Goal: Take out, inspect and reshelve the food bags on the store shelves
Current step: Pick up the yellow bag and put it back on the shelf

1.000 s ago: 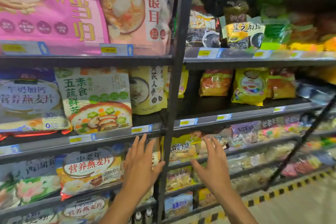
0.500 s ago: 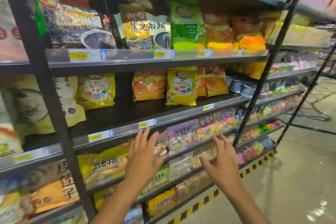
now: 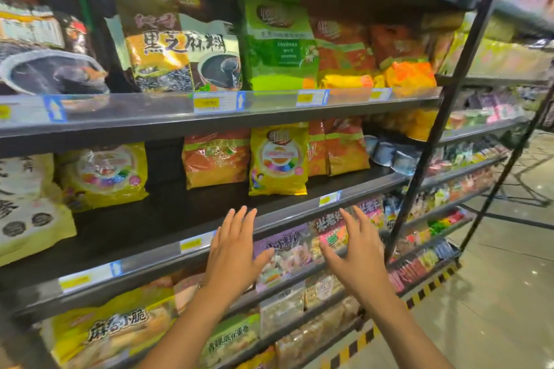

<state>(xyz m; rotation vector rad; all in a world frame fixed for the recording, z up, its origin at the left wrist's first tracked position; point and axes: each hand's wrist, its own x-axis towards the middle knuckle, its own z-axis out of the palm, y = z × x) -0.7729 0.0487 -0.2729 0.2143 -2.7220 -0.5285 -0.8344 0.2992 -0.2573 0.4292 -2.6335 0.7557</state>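
Two hands are up in front of the rack, and neither holds anything. The left hand point(image 3: 232, 252) has its fingers straight and close together, thumb out to the side, fingertips just at the front lip of the middle shelf point(image 3: 299, 213). The right hand point(image 3: 358, 257) is spread wider, palm turned inward toward the left one, hovering before the pink and purple snack packets point(image 3: 329, 231) on the tier below. Both are clear of any packaging.

To my eye this is the reaching step: a bag is about to be chosen but none has been taken out. The likeliest target is the yellow bag point(image 3: 278, 159) standing upright near the front of the middle shelf, directly above the gap between the hands. Taking it would call for lifting both hands over the shelf lip and closing them on its two sides, since it looks soft and full.

On that tier I count two yellow bags of that design, the second one point(image 3: 103, 174) standing well to the left, and one orange bag point(image 3: 216, 157) between them, with at least two more orange bags point(image 3: 344, 145) to the right, overlapping. Above, the black sesame bag point(image 3: 180, 48) and one green soybean bag point(image 3: 280, 42) stand side by side; further bags there are too blurred to count.
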